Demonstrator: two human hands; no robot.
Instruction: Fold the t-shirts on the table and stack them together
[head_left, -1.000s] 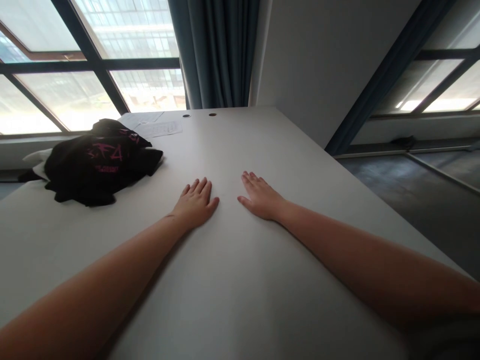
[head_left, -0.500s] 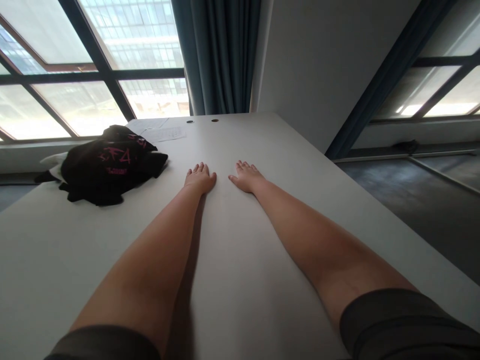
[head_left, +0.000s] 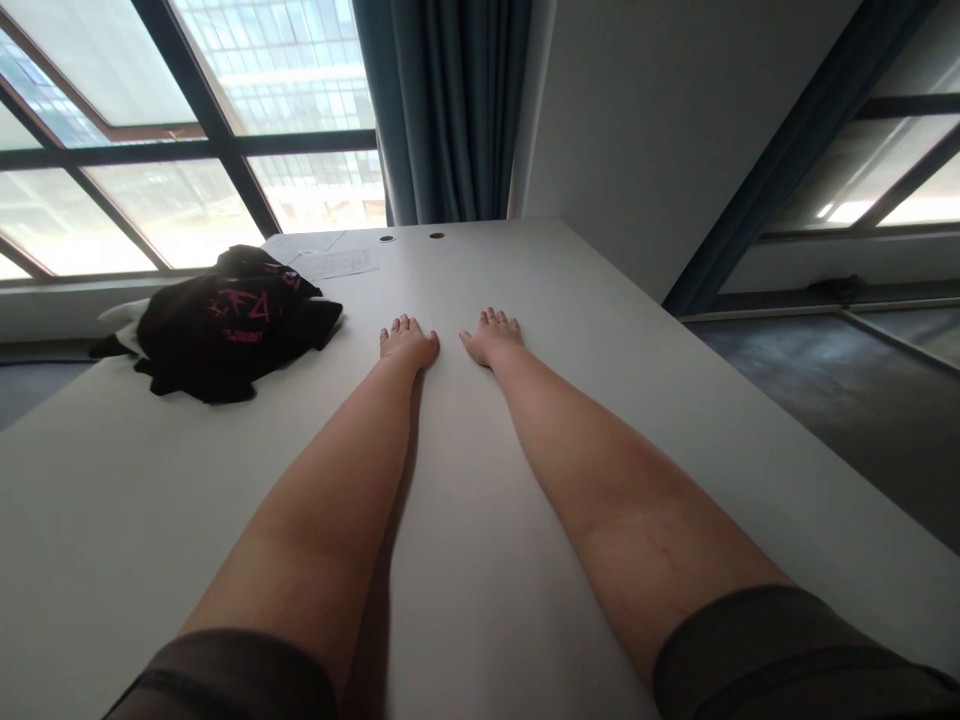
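Both arms stretch forward over a white table [head_left: 480, 520]. My left hand [head_left: 409, 341] lies palm down on the tabletop with its fingers apart, holding nothing. A short gap to its right, my right hand [head_left: 491, 336] rests the same way, fingers spread and thumb pointing towards the left hand. Left of my left hand sits a crumpled heap of black cloth [head_left: 202, 335] with pink lettering, apart from the hand. Some white fabric [head_left: 127, 322] shows at the heap's left side.
Sheets of paper [head_left: 337, 262] lie at the table's far left, near two round holes [head_left: 436, 235] in the top. Beyond the far edge hang a dark blue curtain [head_left: 450, 110] and a window [head_left: 180, 215]. Past the right edge is a grey floor [head_left: 825, 400].
My hands have slid slightly forward on the table, both still flat. The view has shifted a little, so the cloth and table appear further right.
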